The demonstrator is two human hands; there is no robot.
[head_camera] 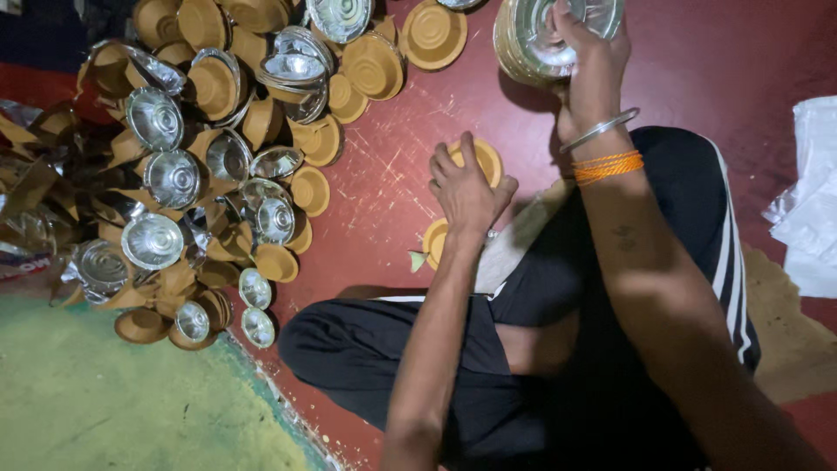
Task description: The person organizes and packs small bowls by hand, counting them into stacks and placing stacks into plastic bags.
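On the red floor (375, 201), left hand (466, 187) fingers press 1 brown bowl (485, 157); right hand (593, 61) fingers grip a bowl stack (523, 39).

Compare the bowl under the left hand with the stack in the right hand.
The bowl under the left hand is single; the stack in the right hand is many nested. The bowl lies on the red floor, brown side up; the stack is held tilted, showing its silver lining. The bowl is mostly covered by the left hand; the stack is gripped at its edge. Both are round disposable bowls.
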